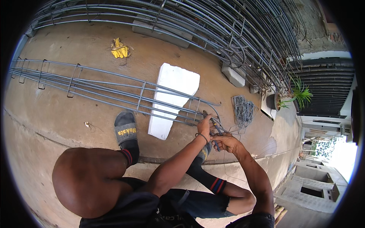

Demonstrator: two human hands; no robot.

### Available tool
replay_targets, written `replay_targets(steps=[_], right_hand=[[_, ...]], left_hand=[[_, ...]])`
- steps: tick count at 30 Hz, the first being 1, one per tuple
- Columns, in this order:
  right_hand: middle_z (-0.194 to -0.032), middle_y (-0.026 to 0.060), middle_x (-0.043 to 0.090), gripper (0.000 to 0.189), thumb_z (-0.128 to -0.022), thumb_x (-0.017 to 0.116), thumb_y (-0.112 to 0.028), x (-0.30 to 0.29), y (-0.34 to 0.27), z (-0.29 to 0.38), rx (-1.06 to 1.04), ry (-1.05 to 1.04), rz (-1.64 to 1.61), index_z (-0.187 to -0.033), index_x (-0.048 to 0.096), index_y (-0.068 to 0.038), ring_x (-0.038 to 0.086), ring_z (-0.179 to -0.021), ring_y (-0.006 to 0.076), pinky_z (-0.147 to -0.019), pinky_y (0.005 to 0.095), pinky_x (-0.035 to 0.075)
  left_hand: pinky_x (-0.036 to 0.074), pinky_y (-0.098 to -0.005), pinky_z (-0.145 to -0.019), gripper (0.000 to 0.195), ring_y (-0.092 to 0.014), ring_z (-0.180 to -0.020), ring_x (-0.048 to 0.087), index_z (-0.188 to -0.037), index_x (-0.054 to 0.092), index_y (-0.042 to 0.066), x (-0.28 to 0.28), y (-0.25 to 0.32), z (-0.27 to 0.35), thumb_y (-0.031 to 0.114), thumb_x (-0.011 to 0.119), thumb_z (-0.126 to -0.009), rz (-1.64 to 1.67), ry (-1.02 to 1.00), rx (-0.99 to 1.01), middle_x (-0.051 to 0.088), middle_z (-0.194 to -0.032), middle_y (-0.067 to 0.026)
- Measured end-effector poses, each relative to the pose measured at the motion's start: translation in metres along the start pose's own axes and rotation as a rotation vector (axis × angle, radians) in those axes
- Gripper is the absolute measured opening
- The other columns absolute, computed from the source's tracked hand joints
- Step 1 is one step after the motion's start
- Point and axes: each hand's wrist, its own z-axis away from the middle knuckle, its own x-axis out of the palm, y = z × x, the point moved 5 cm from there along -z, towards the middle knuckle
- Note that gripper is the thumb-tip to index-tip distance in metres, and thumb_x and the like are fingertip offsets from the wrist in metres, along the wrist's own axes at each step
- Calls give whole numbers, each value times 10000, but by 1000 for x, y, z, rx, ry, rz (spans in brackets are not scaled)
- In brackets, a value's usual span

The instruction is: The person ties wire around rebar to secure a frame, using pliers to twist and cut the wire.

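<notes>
My left hand (204, 127) is at the near right end of a slim rebar cage (139, 98), its fingers among the bar ends. Whether those fingers grip a bar or a wire is hard to make out. In my right hand (226, 142) are dark-handled pliers (218, 129), held close beside the left wrist. The pliers' jaws are hard to make out against the bars. Thin wire (225, 159) trails below the right hand. A white foam slab (164, 125) lies under the cage, between my two sandalled feet.
Larger rebar cages (211, 25) are stacked along the far side on concrete blocks (233, 74). A heap of bent steel stirrups (244, 111) lies right of my hands. Yellow gloves (119, 49) rest on the concrete floor (94, 114). A potted plant (273, 102) stands near a dark gate (322, 85).
</notes>
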Motion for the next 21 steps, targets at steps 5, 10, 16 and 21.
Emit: replay_targets(steps=[5, 10, 16, 21], right_hand=[[-897, 167, 684, 464, -895, 679, -321, 12, 1, 26, -204, 100, -87, -1182, 516, 5, 699, -769, 232, -696, 368, 581], [-991, 157, 664, 342, -972, 567, -280, 13, 27, 81, -430, 224, -288, -1185, 505, -19, 690, -808, 235, -741, 335, 570], [-977, 102, 648, 267, -972, 571, -289, -40, 65, 128, -754, 640, -390, -1020, 587, -27, 660, -869, 164, -706, 298, 557], [-1173, 115, 601, 271, -976, 551, -327, -57, 36, 198, -1114, 646, -743, -1066, 583, -74, 553, -1128, 201, -965, 427, 447]], left_hand=[[513, -306, -472, 313, -202, -552, 653, -973, 558, -10, 9, 7, -7, 302, 537, -959, -379, -272, 230, 670, -761, -140], [528, -304, -547, 394, -174, -618, 657, -1077, 621, -25, 50, 0, 48, 331, 468, -1008, -900, -537, 558, 670, -816, -138], [545, -289, -674, 442, -186, -767, 690, -1162, 574, -60, 86, -35, 116, 333, 422, -1027, -1053, -809, 386, 685, -870, -178], [554, -290, -652, 482, -210, -717, 693, -1103, 582, -59, 55, -64, 118, 392, 436, -1017, -949, -762, 238, 692, -803, -179]])
